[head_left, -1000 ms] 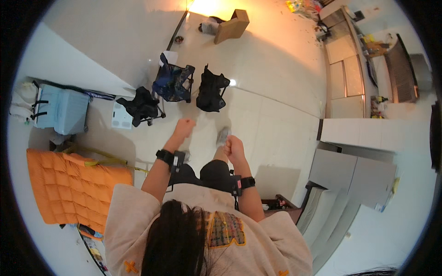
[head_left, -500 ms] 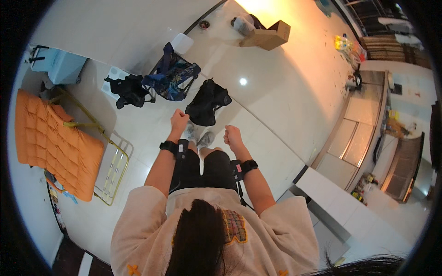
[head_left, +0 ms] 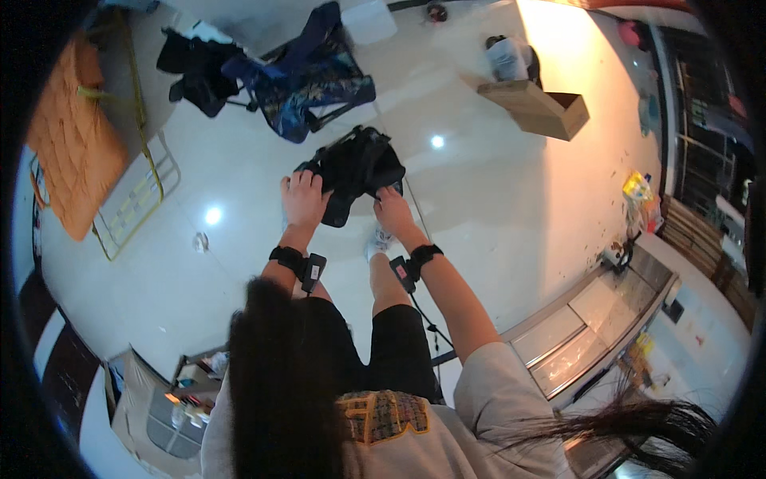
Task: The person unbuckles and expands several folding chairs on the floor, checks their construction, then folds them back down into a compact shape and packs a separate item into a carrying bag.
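A black folding stool [head_left: 357,169] with fabric and a dark frame is on the pale floor in front of my feet. My left hand [head_left: 304,199] is at its near left edge, fingers curled over the black fabric and thumb toward the middle. At its right edge my right hand [head_left: 391,211] grips with bent fingers, the tips partly hidden. Just beyond stands a blue patterned folding chair [head_left: 307,88], beside another black folding seat [head_left: 203,70]. Both wrists wear black straps with small boxes.
An orange padded folding lounger [head_left: 76,144] with a yellow metal frame stands at the left. An open cardboard box [head_left: 531,108] lies at the far right, near a white plastic bag [head_left: 508,61]. A low counter [head_left: 582,319] runs along the right side.
Both hands have reached forward from above my legs and taken hold of the black folding stool. My body has bent forward, so the seats appear closer and the view has turned.
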A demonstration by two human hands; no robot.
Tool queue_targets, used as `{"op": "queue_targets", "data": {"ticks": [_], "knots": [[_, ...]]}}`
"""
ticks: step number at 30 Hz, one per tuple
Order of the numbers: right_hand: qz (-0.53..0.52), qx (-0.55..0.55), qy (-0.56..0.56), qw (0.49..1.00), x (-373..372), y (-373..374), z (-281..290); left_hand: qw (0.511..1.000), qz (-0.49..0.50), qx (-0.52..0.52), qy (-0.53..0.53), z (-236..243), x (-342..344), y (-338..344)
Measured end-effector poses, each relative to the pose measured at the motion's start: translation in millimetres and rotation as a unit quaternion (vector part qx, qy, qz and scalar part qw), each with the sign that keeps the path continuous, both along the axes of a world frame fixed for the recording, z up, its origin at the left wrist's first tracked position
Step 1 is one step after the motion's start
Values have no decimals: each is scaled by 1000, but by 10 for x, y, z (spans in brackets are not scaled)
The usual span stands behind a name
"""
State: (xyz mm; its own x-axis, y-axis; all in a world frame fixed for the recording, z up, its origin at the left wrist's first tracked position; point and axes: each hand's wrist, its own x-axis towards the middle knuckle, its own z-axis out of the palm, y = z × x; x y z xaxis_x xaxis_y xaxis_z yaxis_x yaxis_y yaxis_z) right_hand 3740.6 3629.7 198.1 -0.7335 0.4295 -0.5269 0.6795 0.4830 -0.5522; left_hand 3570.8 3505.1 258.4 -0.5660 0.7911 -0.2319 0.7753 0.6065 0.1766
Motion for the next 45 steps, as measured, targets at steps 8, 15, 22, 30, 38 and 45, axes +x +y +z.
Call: {"op": "queue_targets", "data": {"ticks": [8, 15, 22, 30, 38, 45], "knots": [[241, 114, 100, 958, 131, -183, -1343, 982, 3, 151, 116, -951, 86, -300], [415, 159, 65, 894, 915, -468, -2213, 949, 20, 208, 236, -1590, 213, -519], [428, 141, 19, 892, 780, -729, -2586, 896, -36, 303, 324, -2197, 331, -806], [523, 7, -66, 850, 669, -1067, -3568, 863, -60, 292, 408, -2840, 625, -1065], [646, 35, -143, 749, 678, -1195, -4040, 788, -92, 418, 443, -3004, 965, -1282], [444, -62, 132, 884, 717, -1163, -3250, 792, 59, 562, 231, -3393, 1087, -1718]]}}
